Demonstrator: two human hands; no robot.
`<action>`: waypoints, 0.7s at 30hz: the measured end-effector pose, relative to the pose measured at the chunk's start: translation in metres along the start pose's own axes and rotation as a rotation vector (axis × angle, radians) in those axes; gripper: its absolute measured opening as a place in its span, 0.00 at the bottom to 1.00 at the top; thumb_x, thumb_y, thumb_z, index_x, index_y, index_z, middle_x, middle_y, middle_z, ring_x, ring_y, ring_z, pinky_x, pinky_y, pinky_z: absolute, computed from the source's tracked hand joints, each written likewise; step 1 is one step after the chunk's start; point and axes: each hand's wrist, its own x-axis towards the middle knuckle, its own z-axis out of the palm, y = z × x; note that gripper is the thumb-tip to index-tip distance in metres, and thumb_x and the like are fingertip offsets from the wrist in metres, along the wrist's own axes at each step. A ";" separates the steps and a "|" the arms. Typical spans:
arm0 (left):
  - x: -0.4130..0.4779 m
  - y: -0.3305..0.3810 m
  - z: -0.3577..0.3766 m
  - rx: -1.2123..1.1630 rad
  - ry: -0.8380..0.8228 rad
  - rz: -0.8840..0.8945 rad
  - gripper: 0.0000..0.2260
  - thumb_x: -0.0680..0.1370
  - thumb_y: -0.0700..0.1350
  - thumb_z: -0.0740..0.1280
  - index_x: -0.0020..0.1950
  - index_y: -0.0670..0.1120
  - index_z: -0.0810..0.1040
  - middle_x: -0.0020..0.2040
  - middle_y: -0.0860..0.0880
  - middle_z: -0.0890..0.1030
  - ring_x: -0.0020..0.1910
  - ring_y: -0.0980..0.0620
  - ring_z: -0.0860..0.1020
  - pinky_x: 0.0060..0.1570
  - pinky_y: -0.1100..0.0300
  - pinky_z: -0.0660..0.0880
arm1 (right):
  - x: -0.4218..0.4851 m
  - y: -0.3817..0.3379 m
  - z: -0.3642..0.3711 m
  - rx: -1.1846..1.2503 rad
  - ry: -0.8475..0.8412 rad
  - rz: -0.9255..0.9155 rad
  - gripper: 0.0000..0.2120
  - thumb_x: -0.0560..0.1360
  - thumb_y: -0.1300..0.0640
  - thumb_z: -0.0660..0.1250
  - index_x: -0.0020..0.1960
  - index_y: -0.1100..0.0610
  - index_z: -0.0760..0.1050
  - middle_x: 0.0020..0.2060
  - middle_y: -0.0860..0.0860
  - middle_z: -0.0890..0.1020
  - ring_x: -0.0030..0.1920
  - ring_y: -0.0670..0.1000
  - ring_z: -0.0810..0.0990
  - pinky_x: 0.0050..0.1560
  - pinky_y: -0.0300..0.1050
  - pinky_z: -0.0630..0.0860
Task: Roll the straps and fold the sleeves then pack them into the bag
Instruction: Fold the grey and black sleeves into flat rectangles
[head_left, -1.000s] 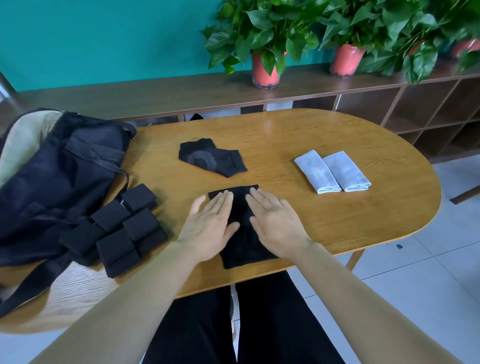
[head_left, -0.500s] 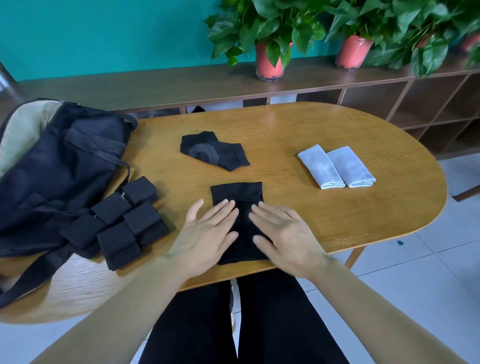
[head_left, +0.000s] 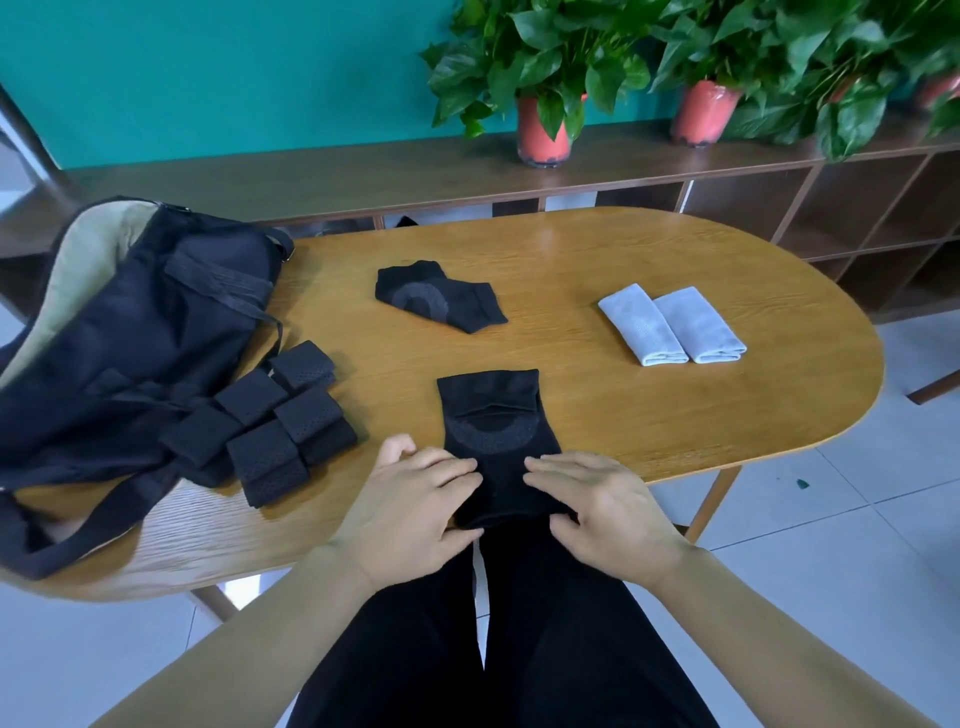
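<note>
Here both hands hold the near end of the flat black sleeve (head_left: 498, 431), which lies lengthwise on the table (head_left: 675, 426) with that end at the table's near edge. The left hand (head_left: 415, 499) curls its fingers over the left corner with the thumb tucked under the hem. The right hand (head_left: 597, 509) pinches the right corner the same way, and the two sets of fingertips sit slightly apart on the cloth.

Straight beyond the grip, well apart, lies a folded black sleeve (head_left: 441, 301). Ahead and to the right of the right hand, two folded grey sleeves (head_left: 670, 332) lie side by side, touching. Left of the left hand, the rolled straps (head_left: 280, 431) cluster against the black bag (head_left: 130, 353), whose pale lining shows.
</note>
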 end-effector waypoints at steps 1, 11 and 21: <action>0.001 0.002 -0.001 -0.023 0.030 -0.026 0.20 0.73 0.63 0.60 0.53 0.53 0.83 0.55 0.57 0.82 0.54 0.57 0.79 0.58 0.53 0.59 | 0.003 -0.002 -0.003 0.060 0.027 0.075 0.18 0.67 0.60 0.67 0.56 0.54 0.81 0.55 0.47 0.83 0.56 0.47 0.79 0.56 0.45 0.76; 0.027 0.005 -0.002 -0.321 0.154 -0.594 0.09 0.77 0.55 0.67 0.53 0.52 0.79 0.36 0.59 0.77 0.37 0.58 0.75 0.59 0.58 0.55 | 0.040 -0.002 0.002 0.353 0.134 0.699 0.05 0.74 0.52 0.68 0.48 0.50 0.80 0.36 0.45 0.78 0.37 0.42 0.73 0.37 0.38 0.68; 0.030 0.003 0.006 -0.302 0.076 -0.666 0.22 0.75 0.54 0.68 0.68 0.56 0.69 0.33 0.59 0.74 0.44 0.60 0.74 0.60 0.53 0.57 | 0.044 -0.007 0.005 0.286 0.135 0.720 0.18 0.75 0.52 0.67 0.64 0.49 0.71 0.35 0.44 0.76 0.51 0.44 0.72 0.44 0.40 0.70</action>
